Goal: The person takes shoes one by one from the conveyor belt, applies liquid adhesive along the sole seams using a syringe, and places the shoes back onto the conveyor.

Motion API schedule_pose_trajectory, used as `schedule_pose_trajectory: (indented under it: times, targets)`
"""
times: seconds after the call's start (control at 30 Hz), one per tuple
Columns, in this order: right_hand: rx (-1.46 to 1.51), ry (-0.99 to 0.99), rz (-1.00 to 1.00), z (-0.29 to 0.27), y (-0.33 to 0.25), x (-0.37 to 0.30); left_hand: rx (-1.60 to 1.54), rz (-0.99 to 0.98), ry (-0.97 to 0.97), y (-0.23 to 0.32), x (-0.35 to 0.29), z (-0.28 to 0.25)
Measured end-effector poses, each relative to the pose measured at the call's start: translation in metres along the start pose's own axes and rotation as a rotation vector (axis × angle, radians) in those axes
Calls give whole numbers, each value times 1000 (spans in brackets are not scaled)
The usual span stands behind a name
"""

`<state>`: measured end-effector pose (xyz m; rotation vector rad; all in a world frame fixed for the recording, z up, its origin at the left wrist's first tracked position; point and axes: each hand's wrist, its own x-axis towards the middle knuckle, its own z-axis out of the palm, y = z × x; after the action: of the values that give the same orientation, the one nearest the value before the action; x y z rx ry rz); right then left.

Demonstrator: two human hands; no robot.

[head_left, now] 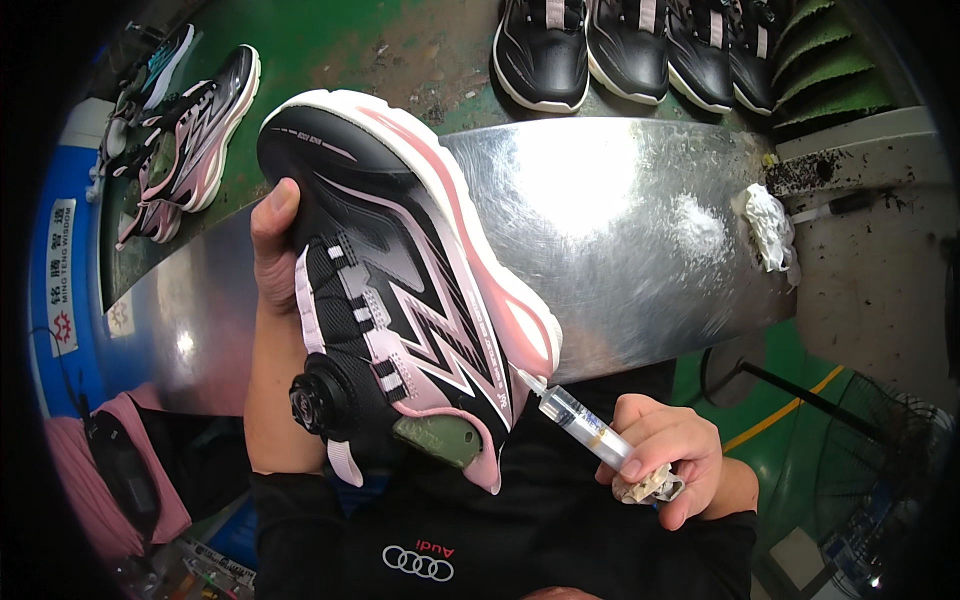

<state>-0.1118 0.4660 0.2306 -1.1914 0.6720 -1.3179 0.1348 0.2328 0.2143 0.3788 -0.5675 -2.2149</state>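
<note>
A black and pink sneaker (400, 270) with a white and pink sole is raised in front of me, side up, toe toward the upper left. My left hand (274, 240) grips it at the forefoot, most of the fingers hidden behind the shoe. A round black dial sits by its tongue, and a green shoe last (438, 440) shows in its opening. My right hand (672, 450) is closed around a clear syringe (585, 423), with a crumpled whitish wad (648, 486) also in the fingers. The syringe's tip meets the shoe near the heel, where sole and upper join.
Black sneakers (542, 55) stand in a row at the back, beside a green-slatted rack (830, 70). Other pink and black shoes (200, 140) lie at the left. A crumpled white tissue (768, 228) and white smears lie on the shiny metal plate (620, 290). A fan (890, 450) stands right.
</note>
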Motion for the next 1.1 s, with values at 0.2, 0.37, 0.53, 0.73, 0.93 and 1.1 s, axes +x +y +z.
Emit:
schedule_pose_trajectory:
  times: [0.2, 0.37, 0.53, 0.73, 0.93, 1.1]
  targets:
    - [-22, 10, -35, -3, 4, -10, 54, 46, 110, -1, 2, 1]
    - [-69, 18, -41, -4, 8, -15, -34, -14, 157, -7, 5, 2]
    - [-76, 25, -69, -6, 15, -17, 27, -28, 258, 0, 9, -1]
    - [-88, 61, -99, -5, 26, -22, 182, -6, 321, 8, 2, -12]
    - [-82, 108, -118, -6, 39, -23, 460, -116, 467, 38, -36, -30]
    - [-88, 129, -147, -3, 46, -14, 675, -141, 468, 75, -78, -58]
